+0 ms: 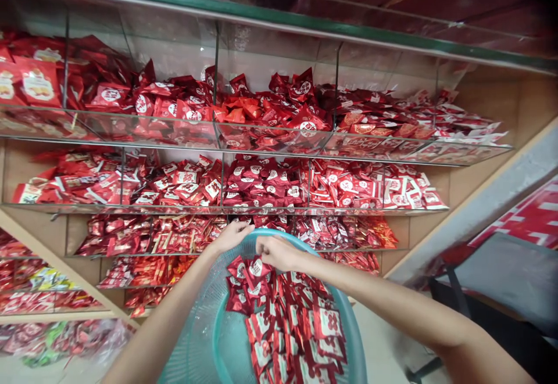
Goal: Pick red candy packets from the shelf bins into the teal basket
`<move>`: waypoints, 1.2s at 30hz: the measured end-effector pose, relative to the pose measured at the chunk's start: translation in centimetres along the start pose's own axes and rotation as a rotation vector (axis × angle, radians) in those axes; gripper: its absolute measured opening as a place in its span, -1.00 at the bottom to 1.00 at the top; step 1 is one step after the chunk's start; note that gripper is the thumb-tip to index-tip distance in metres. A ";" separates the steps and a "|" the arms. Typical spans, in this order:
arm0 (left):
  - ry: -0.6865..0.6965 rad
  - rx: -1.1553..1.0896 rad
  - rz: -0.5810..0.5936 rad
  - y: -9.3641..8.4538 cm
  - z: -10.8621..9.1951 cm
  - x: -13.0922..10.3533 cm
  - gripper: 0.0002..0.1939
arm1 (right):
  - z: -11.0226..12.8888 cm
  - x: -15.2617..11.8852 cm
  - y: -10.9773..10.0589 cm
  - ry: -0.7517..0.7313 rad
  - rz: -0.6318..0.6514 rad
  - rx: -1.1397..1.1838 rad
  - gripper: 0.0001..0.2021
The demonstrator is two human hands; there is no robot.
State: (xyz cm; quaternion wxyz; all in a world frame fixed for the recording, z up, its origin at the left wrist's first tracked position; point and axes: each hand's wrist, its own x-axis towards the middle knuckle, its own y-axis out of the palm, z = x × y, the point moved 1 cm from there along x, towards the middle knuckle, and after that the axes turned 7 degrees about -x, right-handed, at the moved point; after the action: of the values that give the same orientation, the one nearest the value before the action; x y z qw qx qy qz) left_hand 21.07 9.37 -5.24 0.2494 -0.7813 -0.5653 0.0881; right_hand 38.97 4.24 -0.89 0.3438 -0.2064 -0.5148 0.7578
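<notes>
Evidently, you are partway through: the round teal plastic mesh basket [196, 326] looks about half filled, with packets covering its right side while the mesh shows through on its left. Glossy red-and-white rectangular packets [296, 329] lie in overlapping rows there, and a looser cluster of small dark-red packets with white heart-like prints [256, 271] sits at the far end. The wooden shelves with clear glass fronts [279, 154] remain well stocked, and from this view you cannot tell whether packets are going in or coming out, so how much is left stays uncertain

Your left hand [233, 236] is at the basket's far rim; whether its fingers clamp it, I cannot tell. Your right hand [278, 253] is inside the rim, just beside the dark-red cluster, its fingers curled together; whether they pinch a packet is hidden

By count, you have two hands and one basket, with at least four tiers of shelving ahead. The dark-red cluster shows roughly five or six packets; the rectangular ones and the shelf stock overlap too much to count
</notes>
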 end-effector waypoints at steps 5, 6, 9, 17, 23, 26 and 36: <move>-0.012 -0.001 0.007 0.0 -0.2 -0.2 -0.52 | -0.6 0.2 2.6 0.090 0.234 0.104 -0.76; -0.016 0.001 0.007 0.0 -0.2 -0.3 -0.52 | -0.5 0.3 3.1 0.113 0.256 0.116 -0.75; -0.029 0.000 0.011 0.0 -0.2 -0.3 -0.51 | -0.4 0.3 4.4 0.142 0.265 0.045 -0.76; -0.040 -0.023 0.017 0.1 -0.2 -0.3 -0.52 | -0.8 0.3 3.6 0.143 0.171 -0.258 -0.81; -0.046 -0.016 0.019 0.1 -0.2 -0.3 -0.52 | -2.3 1.4 3.6 0.088 0.136 -0.334 -0.79; -0.028 -0.012 0.015 0.1 0.1 -0.2 -0.52 | -2.8 2.0 4.4 -0.010 0.145 -0.351 -0.83; -0.001 -0.020 0.018 0.1 -0.1 -0.2 -0.55 | -2.0 3.0 2.8 -0.086 0.099 -0.373 -0.83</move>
State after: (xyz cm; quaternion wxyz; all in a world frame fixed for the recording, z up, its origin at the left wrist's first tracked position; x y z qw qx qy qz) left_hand 21.15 9.13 -5.25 0.2405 -0.7888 -0.5593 0.0850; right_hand 37.42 7.07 -4.07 0.2397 -0.2591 -0.6498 0.6732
